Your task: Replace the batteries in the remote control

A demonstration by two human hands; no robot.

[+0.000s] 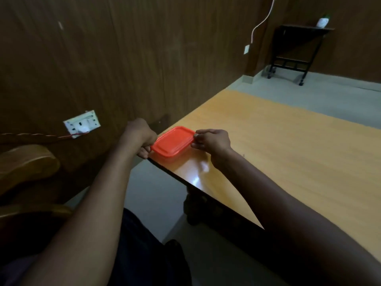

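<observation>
A small plastic box with an orange lid [172, 142] sits at the near left corner of the wooden table [288, 153]. My left hand [140, 136] grips the box's left end, its fingers curled round the rim. At the right end my right hand [212, 140] pinches the lid's edge with thumb and fingers. The lid is on the box, so what lies inside is hidden. No remote control and no batteries are in sight.
A dark wood-panelled wall runs along the left, with a white socket plate [82, 123] and a red wire. A wooden chair [26, 164] stands at the left. A black trolley [296, 50] is at the far right on the grey floor.
</observation>
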